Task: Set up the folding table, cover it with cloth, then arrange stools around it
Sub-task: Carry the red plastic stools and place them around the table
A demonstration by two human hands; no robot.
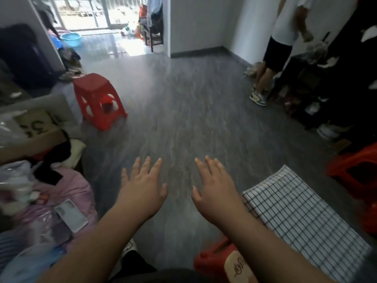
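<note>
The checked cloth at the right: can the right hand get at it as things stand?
Probably yes. The right hand is open and holds nothing, the checked cloth lies close beside it on its outer side, and nothing shows between them.

— What is carrying everything here?
— A glossy grey streaked floor (183, 111) is stretching across the room toward bright glass doors (81, 15).
— And what is standing on it?
— A red plastic square-topped stool (98, 99) is standing upright at the left, near a brown cardboard box (34, 137). A second red plastic stool (212, 262) is sitting at the bottom edge. An orange-red plastic stool (355, 166) is showing at the right edge, well apart from the first.
— Anything farther off?
— A round light-blue plastic basin (71, 38) is resting near the doors. A person's pale sneakers (258, 99) are standing at the right, and scattered white shoes (326, 131) are lying nearby.
</note>
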